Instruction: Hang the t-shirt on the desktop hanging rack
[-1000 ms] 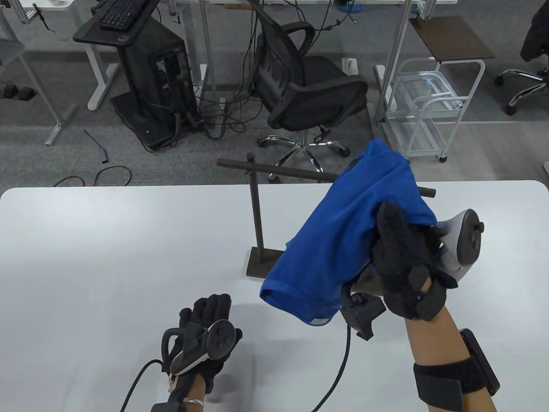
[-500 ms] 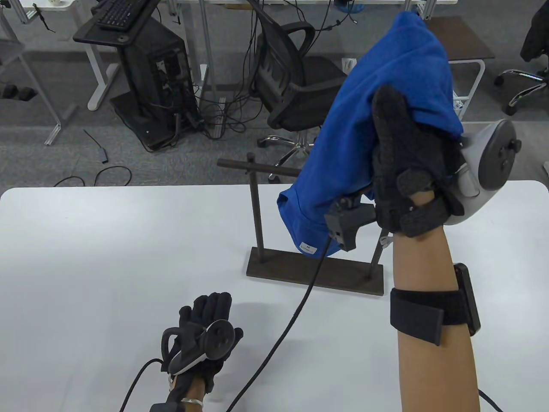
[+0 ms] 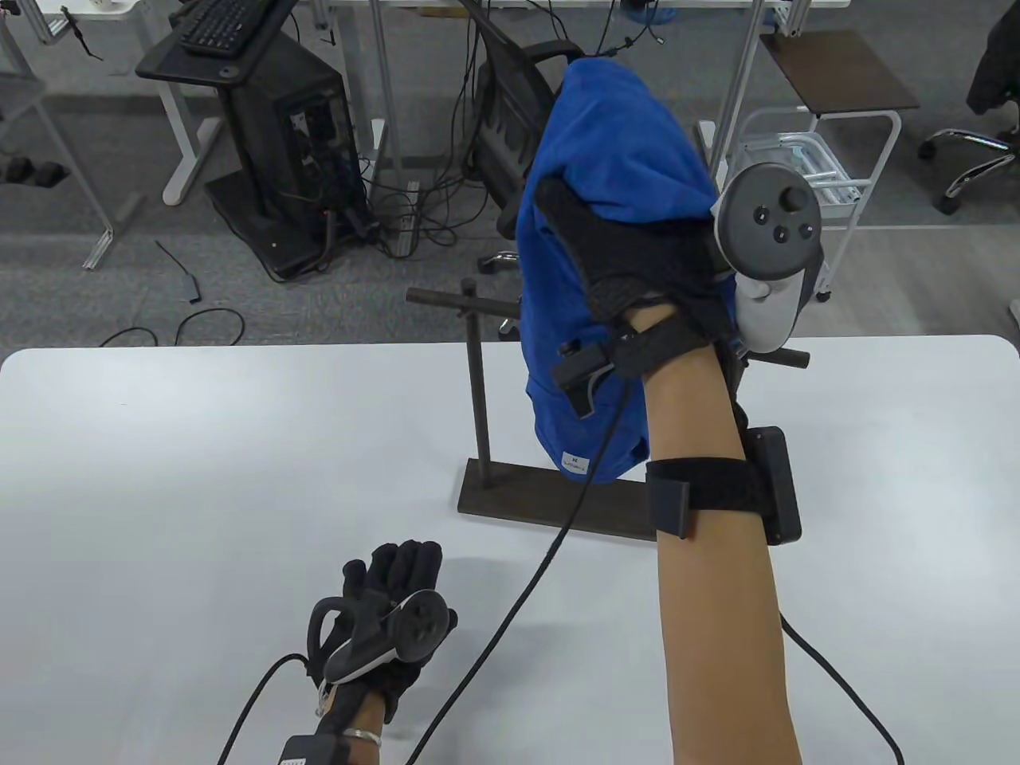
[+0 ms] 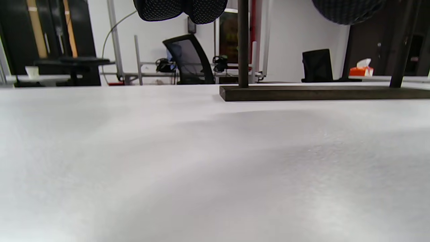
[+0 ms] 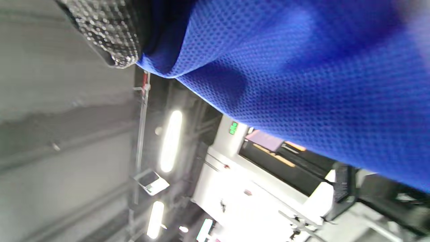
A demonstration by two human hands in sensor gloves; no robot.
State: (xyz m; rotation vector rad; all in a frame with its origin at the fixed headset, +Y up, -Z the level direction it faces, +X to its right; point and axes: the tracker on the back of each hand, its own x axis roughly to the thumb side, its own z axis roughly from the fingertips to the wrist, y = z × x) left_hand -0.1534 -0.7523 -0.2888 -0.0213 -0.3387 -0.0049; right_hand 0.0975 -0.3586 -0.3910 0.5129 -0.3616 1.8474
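My right hand (image 3: 637, 263) grips a bunched blue t-shirt (image 3: 606, 159) and holds it high above the dark hanging rack (image 3: 478, 374). The shirt drapes down in front of the rack's horizontal bar (image 3: 434, 300), hiding the bar's middle; its hem with a white label hangs just above the rack's base (image 3: 510, 498). In the right wrist view the blue fabric (image 5: 302, 77) fills the frame beside a gloved finger (image 5: 107, 30). My left hand (image 3: 390, 606) rests flat on the white table (image 3: 199, 478), empty, in front and to the left of the rack. The left wrist view shows the rack's base (image 4: 319, 93) and a post (image 4: 242, 43).
A black cable (image 3: 510, 621) runs from my right wrist down across the table. Beyond the table's far edge stand an office chair (image 3: 510, 96), a computer tower (image 3: 287, 151) and a white cart (image 3: 805, 199).
My right hand has lifted the t-shirt from near the table up over the rack, then moved left and turned so the tracker faces the camera. The left hand has hardly moved.
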